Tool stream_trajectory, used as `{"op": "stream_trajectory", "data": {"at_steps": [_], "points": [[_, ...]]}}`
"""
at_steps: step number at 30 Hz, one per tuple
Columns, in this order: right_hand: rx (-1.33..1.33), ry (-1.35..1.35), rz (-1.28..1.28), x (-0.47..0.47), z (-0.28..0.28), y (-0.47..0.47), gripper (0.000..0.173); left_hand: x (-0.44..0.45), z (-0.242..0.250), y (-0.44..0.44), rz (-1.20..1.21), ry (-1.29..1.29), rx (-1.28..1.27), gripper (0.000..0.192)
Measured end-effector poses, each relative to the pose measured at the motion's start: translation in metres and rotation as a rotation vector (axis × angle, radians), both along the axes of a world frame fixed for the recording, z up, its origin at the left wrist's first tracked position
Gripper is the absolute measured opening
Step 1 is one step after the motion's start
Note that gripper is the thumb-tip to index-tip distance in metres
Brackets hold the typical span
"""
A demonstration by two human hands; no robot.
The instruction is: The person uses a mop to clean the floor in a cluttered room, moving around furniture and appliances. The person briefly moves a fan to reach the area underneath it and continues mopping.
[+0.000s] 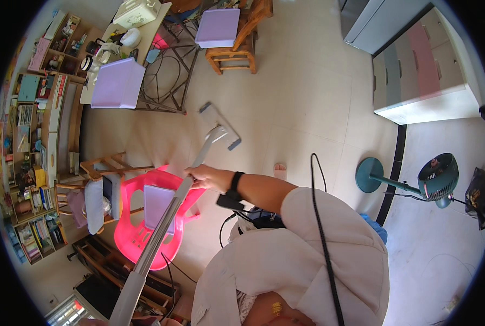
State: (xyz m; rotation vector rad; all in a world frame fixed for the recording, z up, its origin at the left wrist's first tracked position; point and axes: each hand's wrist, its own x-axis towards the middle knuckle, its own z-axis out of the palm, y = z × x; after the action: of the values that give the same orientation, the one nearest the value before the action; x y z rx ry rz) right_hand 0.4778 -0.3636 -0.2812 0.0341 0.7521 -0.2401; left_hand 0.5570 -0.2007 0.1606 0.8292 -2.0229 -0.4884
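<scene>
My right hand [199, 176] is closed around the metal pole of a flat mop [157, 232], and a black strap with a small box circles that wrist. The pole slants from the lower left up to the flat mop head [228, 132], which lies on the pale tiled floor. Only a sliver of my left hand [93, 322] shows at the bottom edge beside the pole's upper end; its fingers are hidden. Just left of the pole, a bright pink plastic chair [124, 240] holds a lilac plastic bin or lid [155, 203].
A table [159, 20] with a lilac bin [116, 87] stands upper left. A wooden chair [230, 55] bears another lilac bin [218, 26]. Left are a cushioned wooden chair [93, 203] and shelves [32, 110]. Right are a green fan [437, 179] and drawers [417, 65]. A black cable [317, 228] hangs close.
</scene>
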Motion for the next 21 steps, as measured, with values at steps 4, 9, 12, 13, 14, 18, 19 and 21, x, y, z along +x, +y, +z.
{"op": "stream_trajectory", "data": {"at_steps": [4, 9, 12, 13, 14, 18, 19, 21], "points": [[-0.007, 0.034, -0.241, -0.082, -0.005, -0.020, 0.016, -0.009, -0.012, -0.039, -0.161, 0.163, 0.009, 0.021], [-0.028, 0.168, -0.583, -0.135, -0.010, -0.057, 0.014, -0.038, -0.045, -0.065, -0.326, 0.336, 0.039, 0.021], [-0.093, 0.226, -0.589, -0.136, -0.016, -0.075, 0.017, -0.068, -0.062, -0.064, -0.212, 0.423, -0.046, 0.021], [-0.089, 0.256, -0.569, -0.136, -0.020, -0.082, 0.018, -0.078, -0.069, -0.064, -0.155, 0.459, -0.076, 0.021], [-0.076, 0.273, -0.584, -0.138, -0.025, -0.090, 0.018, -0.089, -0.076, -0.063, -0.129, 0.482, -0.090, 0.016], [-0.144, 0.329, -0.633, -0.161, -0.052, -0.136, 0.024, -0.119, -0.105, -0.074, -0.089, 0.406, -0.066, 0.014], [-0.150, 0.321, -0.639, -0.167, -0.058, -0.150, 0.026, -0.124, -0.111, -0.082, -0.098, 0.363, -0.043, 0.014], [-0.163, 0.318, -0.652, -0.182, -0.069, -0.182, 0.028, -0.133, -0.123, -0.097, -0.136, 0.236, 0.000, 0.014]]}}
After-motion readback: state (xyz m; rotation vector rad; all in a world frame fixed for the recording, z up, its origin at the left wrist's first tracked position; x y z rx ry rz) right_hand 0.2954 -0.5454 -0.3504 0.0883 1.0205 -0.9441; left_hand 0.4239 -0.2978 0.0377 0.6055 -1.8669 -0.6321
